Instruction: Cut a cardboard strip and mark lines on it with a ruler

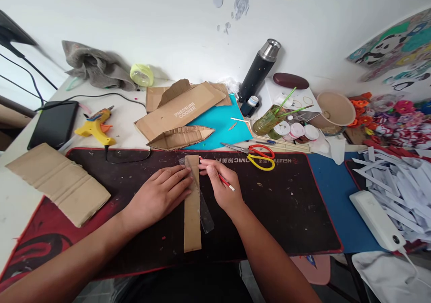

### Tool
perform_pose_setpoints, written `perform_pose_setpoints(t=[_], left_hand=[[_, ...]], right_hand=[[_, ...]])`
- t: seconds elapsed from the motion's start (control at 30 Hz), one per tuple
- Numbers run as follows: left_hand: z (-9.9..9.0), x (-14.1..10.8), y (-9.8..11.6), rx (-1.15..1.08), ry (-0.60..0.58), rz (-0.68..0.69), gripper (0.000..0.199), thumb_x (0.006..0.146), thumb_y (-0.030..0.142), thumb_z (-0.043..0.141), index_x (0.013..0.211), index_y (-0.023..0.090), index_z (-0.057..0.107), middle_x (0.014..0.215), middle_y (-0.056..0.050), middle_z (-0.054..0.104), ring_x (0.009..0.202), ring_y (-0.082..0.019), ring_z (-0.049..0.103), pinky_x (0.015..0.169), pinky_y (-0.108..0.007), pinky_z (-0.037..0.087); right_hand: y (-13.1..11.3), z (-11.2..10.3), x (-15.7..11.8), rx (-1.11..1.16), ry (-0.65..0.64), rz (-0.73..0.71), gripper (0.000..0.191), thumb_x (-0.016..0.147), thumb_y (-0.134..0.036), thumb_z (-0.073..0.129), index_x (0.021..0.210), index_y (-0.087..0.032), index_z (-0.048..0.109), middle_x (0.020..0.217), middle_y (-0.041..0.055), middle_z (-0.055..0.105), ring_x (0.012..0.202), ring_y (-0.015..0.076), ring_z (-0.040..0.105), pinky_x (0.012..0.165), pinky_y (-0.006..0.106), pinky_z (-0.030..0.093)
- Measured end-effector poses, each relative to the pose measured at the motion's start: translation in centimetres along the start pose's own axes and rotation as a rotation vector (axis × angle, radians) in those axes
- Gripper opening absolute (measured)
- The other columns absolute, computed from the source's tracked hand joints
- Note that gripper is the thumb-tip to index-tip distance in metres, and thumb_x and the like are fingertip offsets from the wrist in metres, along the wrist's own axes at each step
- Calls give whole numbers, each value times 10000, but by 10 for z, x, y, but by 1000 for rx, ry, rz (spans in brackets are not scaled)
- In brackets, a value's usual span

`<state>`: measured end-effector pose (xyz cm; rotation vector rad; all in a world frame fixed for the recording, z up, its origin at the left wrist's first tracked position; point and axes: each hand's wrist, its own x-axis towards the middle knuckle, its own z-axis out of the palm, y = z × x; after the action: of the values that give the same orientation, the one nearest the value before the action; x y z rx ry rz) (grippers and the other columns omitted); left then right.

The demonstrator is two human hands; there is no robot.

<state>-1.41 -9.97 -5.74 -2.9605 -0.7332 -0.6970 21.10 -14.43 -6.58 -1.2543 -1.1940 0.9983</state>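
A narrow cardboard strip (pixel 192 224) lies lengthwise on the dark desk mat, pointing away from me. Slanting across it is a clear plastic ruler (pixel 206 215), its near end sticking out to the right of the strip. My left hand (pixel 163 193) rests flat on the ruler and strip, fingers stretched out and pressing down. In my right hand (pixel 222 182) is a red pencil (pixel 226 182), pinched near its point by the strip's far right edge. The pencil's tip is mostly hidden by my fingers.
Scissors (pixel 259 156) lie beyond my right hand. A boat-shaped cardboard piece (pixel 182 138) and a pressure cooker box panel (pixel 182 110) sit ahead. At left are a yellow glue gun (pixel 97 125) and a cardboard piece (pixel 60 182). Paper strips (pixel 400 191) and a white power bank (pixel 377 220) lie right.
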Motion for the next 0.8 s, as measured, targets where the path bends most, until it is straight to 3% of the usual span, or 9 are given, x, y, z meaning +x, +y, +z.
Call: perform_pose_setpoints(t=[0.13, 0.3, 0.47, 0.6, 0.8], left_hand=[[-5, 1, 2, 47, -1, 3, 231, 1116, 302, 630, 1263, 180, 761, 1249, -100, 817, 1168, -280, 750, 990, -427, 576], [-10, -2, 8, 68, -23, -11, 258, 1112, 316, 634, 1286, 170, 757, 1157, -111, 808, 1083, -276, 745, 974, -424, 565], [-7, -10, 24, 81, -38, -83, 431, 1122, 445, 594, 1393, 134, 720, 1366, -170, 773, 1275, -338, 710, 1070, -467, 553], [-5, -13, 35, 54, -78, -191, 671, 1080, 663, 564, 1499, 149, 667, 1462, -192, 732, 1330, -387, 684, 1090, -522, 536], [-6, -12, 41, 117, -73, -231, 595, 1109, 606, 526, 1422, 132, 703, 1391, -189, 757, 1246, -371, 703, 1047, -516, 518]], right_hand=[[-3, 0, 0, 13, 1, 4, 357, 1134, -531, 595, 1234, -270, 817, 1180, 83, 865, 1055, 261, 845, 912, 395, 701], [-5, -3, 1, 35, 46, 51, 426, 1125, -592, 582, 1217, -247, 815, 1128, 102, 875, 881, 234, 850, 692, 326, 645], [-4, -10, 7, 100, 79, 122, 515, 1100, -667, 573, 1189, -223, 818, 1050, 116, 879, 762, 222, 834, 579, 300, 575], [-14, -19, 9, 41, 27, 102, 498, 1100, -661, 576, 1179, -232, 818, 1022, 102, 878, 750, 223, 831, 586, 309, 592], [-23, -18, -14, -148, -49, -55, 296, 1141, -454, 593, 1212, -271, 814, 1070, 73, 875, 839, 219, 834, 786, 359, 674]])
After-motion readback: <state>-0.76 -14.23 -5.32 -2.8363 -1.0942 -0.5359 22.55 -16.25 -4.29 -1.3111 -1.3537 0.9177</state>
